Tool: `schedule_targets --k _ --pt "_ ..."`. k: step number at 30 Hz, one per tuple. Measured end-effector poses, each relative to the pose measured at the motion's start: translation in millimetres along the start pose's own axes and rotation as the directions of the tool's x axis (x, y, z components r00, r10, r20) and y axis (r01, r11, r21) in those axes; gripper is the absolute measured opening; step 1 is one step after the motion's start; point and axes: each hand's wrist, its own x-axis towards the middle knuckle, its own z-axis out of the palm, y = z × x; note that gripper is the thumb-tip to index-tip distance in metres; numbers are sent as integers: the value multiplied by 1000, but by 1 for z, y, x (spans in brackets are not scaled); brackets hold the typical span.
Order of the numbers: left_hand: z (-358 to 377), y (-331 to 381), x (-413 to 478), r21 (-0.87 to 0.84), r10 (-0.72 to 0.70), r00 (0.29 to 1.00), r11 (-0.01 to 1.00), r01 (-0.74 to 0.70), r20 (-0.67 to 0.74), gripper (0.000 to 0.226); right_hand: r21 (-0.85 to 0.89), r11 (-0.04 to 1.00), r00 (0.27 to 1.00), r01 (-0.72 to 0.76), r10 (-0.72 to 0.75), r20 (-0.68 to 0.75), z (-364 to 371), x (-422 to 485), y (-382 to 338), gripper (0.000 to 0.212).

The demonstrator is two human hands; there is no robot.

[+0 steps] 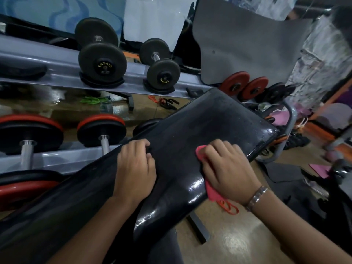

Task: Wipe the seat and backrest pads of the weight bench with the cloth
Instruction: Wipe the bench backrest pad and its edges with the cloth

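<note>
— How far along am I?

— Partway, I think. My right hand (226,168) presses the pink cloth (210,189) flat on the pad (200,130), near its right edge. The fingers are curled over the cloth.

— And the other hand?

— My left hand (135,168) holds nothing. It rests, loosely curled, on the pad's left edge.

— What's left?

— The near part shines wet. The far end looks dull, so I guess it needs wiping. I can't tell which pad this is.
</note>
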Motion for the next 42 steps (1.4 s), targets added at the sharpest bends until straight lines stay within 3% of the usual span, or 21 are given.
schedule_targets --k 5,11,15,17,22,27,29,32,38,42 --pt "-1 1 -1 7 3 1000 1000 -3 -8 23 -108 962 968 -249 243 -66 4 35 11 18" --pt "-2 2 -2 26 -16 1000 1000 16 19 26 -62 998 1000 -8 9 27 4 23 5 19" --pt "-1 1 -2 33 -36 999 999 35 21 26 -165 964 978 -209 206 -40 9 55 16 16" --pt "-1 2 -2 35 -46 999 998 45 21 26 -183 953 971 -240 235 -50 15 62 3 16" --pt "-2 3 -2 32 -48 999 998 47 23 27 -155 988 1000 1 2 21 14 52 -4 19" --pt "-2 2 -2 39 -56 998 998 55 13 27 -244 940 971 -240 229 -73 25 92 1 15" --pt "-2 3 -3 35 -56 998 998 56 13 28 -228 955 981 -192 180 -73 31 89 -15 14" --pt "-2 2 -2 33 -51 999 998 51 10 28 -167 986 1000 1 -2 -7 31 78 -23 17" --pt "0 0 -2 32 -52 999 998 52 -2 27 -224 962 988 -154 145 -54 39 113 -8 20" --pt "0 0 -3 34 -49 999 998 49 -1 28 -127 990 998 60 -61 -7 42 100 -24 20"
